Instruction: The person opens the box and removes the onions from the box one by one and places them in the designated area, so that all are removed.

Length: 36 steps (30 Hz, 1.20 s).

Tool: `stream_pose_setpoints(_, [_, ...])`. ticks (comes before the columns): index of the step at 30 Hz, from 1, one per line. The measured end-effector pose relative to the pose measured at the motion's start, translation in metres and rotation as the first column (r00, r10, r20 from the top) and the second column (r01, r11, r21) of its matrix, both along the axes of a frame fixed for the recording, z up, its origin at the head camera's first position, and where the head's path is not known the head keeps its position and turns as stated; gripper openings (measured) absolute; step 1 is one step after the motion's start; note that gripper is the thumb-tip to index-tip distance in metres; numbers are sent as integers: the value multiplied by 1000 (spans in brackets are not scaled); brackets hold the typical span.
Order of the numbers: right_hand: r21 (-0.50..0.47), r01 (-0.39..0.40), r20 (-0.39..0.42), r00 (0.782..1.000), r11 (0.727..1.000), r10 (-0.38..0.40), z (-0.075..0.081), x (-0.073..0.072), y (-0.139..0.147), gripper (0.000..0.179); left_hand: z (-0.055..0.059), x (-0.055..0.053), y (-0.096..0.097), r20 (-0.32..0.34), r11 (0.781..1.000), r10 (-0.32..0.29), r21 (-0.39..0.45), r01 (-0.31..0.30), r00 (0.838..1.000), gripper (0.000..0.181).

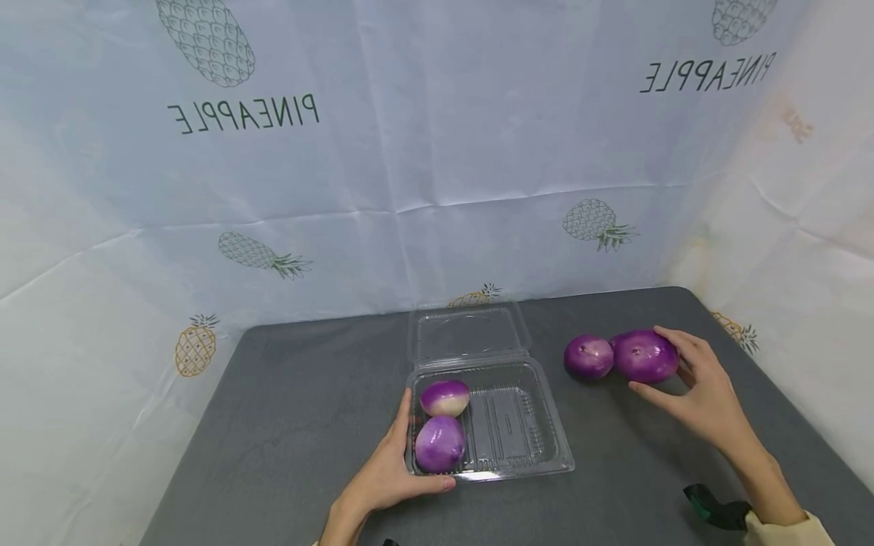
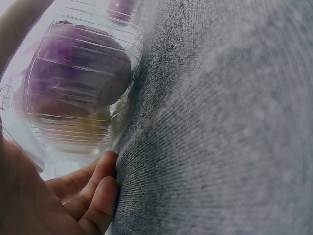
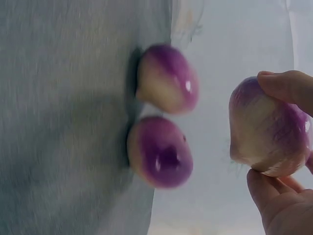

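Observation:
My right hand [image 1: 703, 394] holds a purple-and-white turnip [image 3: 266, 129] between thumb and fingers, raised off the table in the right wrist view. Two more turnips stand close by: one [image 3: 167, 79] with its pale pointed end showing, and another [image 3: 160, 152] with its purple top showing. The head view has the held turnip [image 1: 645, 356] overlapping one of them. My left hand [image 1: 389, 470] grips the front left corner of a clear plastic clamshell container [image 1: 508, 425], thumb along the front rim, fingers at the left wall. Inside, on the left, lie two turnips, one [image 1: 445, 398] behind the other [image 1: 440, 444].
The container's lid [image 1: 471, 334] is folded back toward the rear wall. A dark grey cloth-like surface [image 1: 307, 425] covers the table. White curtains printed with pineapples [image 1: 410, 152] hang at the back and sides. A dark green strap [image 1: 715, 508] is near my right wrist.

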State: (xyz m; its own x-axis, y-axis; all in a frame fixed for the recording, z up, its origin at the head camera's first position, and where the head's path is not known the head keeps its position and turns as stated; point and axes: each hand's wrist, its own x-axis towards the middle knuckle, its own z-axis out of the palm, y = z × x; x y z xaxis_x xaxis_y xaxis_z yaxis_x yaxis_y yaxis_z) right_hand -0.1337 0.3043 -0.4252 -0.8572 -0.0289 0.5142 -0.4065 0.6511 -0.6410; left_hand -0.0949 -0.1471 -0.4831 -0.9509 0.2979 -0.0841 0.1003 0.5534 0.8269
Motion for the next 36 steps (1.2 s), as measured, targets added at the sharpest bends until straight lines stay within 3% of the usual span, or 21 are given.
stream_pose_setpoints(19, [28, 75, 16, 997, 997, -76, -10, -16, 58, 89, 0, 0, 0, -2, 1000, 3, -1, -3, 1000, 145])
stream_pose_setpoints(28, [35, 96, -34, 995, 995, -95, -20, -26, 79, 93, 0, -1, 0, 0, 1000, 0, 5, 0, 1000, 145])
stream_pose_setpoints(36, [113, 111, 23, 993, 987, -115, -33, -34, 88, 89, 0, 0, 0, -6, 1000, -1, 4, 1, 1000, 146])
